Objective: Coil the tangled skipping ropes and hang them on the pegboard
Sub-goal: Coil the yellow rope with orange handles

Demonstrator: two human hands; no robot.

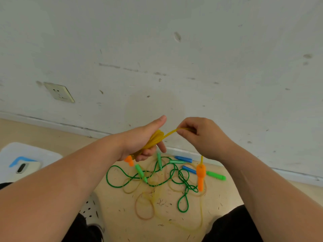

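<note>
Rope (156,139), yellow, coiled in left hand (137,135) grip, right hand (205,137) grip pinching its strand, orange handle (200,176) dangling

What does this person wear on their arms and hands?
Nothing shows on them. The left hand and the right hand are bare, with no gloves, rings or watch in view. The left forearm and right forearm are uncovered up to the picture's edge, so no sleeve shows. Dark trousers cover the legs.
</note>
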